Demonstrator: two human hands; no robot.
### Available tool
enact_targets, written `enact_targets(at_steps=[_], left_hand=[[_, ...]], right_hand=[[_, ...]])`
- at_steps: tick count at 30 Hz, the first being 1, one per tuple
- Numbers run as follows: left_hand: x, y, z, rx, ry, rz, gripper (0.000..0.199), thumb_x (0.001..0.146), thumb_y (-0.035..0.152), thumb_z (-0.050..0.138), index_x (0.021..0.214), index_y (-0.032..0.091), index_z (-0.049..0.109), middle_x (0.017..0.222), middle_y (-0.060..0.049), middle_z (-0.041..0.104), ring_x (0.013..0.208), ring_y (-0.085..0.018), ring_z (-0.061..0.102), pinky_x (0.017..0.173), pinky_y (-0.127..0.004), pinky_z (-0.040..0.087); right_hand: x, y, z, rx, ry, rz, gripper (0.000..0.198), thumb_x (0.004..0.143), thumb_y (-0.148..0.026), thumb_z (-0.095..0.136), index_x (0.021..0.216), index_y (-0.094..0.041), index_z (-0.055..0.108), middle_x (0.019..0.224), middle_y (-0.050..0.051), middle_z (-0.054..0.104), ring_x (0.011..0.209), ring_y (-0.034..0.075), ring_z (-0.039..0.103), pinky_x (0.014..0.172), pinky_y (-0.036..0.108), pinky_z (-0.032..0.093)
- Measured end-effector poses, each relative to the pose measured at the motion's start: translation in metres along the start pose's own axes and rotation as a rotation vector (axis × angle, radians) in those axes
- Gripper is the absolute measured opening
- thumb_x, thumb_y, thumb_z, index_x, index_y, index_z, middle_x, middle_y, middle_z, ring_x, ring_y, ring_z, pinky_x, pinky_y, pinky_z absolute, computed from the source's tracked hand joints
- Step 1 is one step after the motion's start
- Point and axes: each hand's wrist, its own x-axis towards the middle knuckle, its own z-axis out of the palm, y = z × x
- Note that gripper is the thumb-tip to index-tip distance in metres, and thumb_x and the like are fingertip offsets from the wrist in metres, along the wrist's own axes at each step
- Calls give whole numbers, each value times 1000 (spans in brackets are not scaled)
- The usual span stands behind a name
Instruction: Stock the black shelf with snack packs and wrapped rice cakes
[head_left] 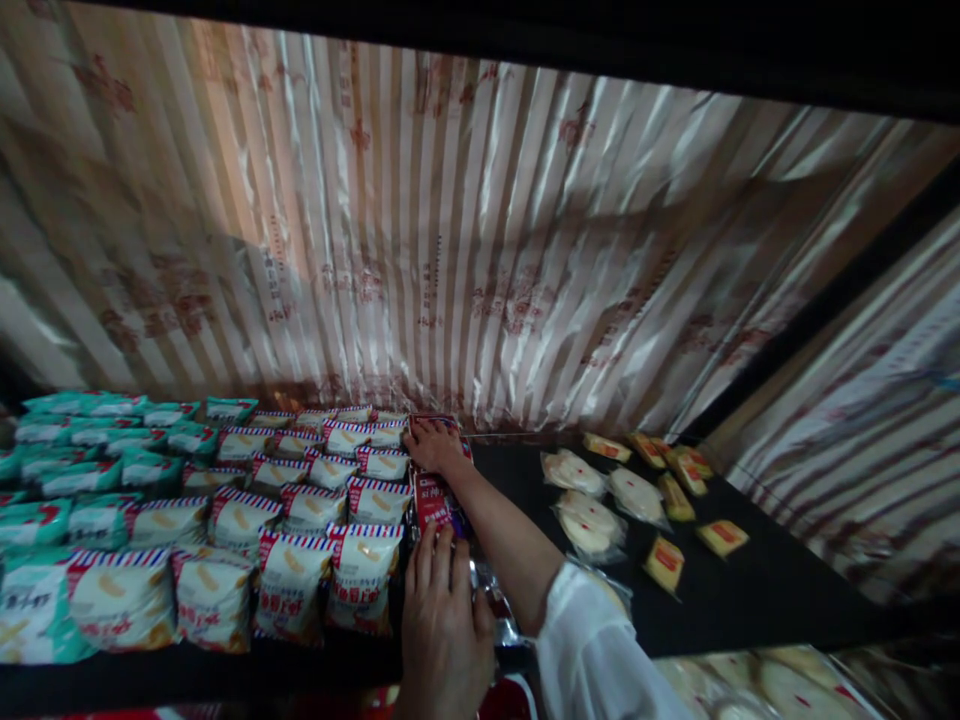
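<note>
My right hand (435,447) reaches to the back of the black shelf, its fingers spread flat on the far end of a row of dark red and purple snack packets (433,497). My left hand (446,610) lies at the near end of that row. Its fingers are stretched out over the packets, and the thumb is apart. My own hands and forearm partly cover the row. Just left of both hands stand white snack bags (365,575) with red and blue striped tops. A shiny silver wrapper (495,605) shows beside my left thumb.
Teal snack bags (41,600) stand in rows at the far left. On the right side of the shelf (787,590) lie round flat cakes in clear wrap (590,525) and several small yellow packets (665,565). Striped foil sheeting (465,230) hangs behind. More wrapped goods (787,685) sit below, lower right.
</note>
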Motion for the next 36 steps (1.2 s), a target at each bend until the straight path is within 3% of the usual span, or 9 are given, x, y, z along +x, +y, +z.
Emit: enact_targets(at_steps=[11,17,23,31,36], left_hand=[[1,0,-6,-13,-19,-22,40,77,18,45,115,16,57,127,-12,54,122,-28,43,98,-47,40],[0,2,-7,-34,-9,-30,41,78,18,45,117,16,56,132,-11,51,127,-27,39,100,-46,38],[0,-3,-9,-20,-70,14,47,78,15,43,124,14,49,140,-12,41,132,-27,32,103,-46,37],[2,-3,-15,-9,-122,29,45,85,23,42,129,14,45,142,-13,37,135,-27,26,104,-47,34],[0,0,-15,16,-118,55,44,87,25,41,130,13,44,144,-14,35,136,-28,22,105,-48,34]], right_hand=[[4,2,-10,56,23,-19,47,93,-41,20,121,-25,55,135,5,48,129,26,34,104,50,22],[-5,5,-22,133,281,-31,42,93,-35,26,106,-21,63,124,6,57,121,18,44,103,35,29],[-47,41,-31,492,498,79,46,93,-38,27,112,-13,61,121,11,59,116,19,50,102,32,34],[-131,81,8,995,520,254,57,86,-57,32,112,-16,63,118,11,62,111,24,56,96,41,42],[-141,79,28,1072,409,227,64,88,-60,24,123,-16,54,129,11,54,122,21,48,99,39,40]])
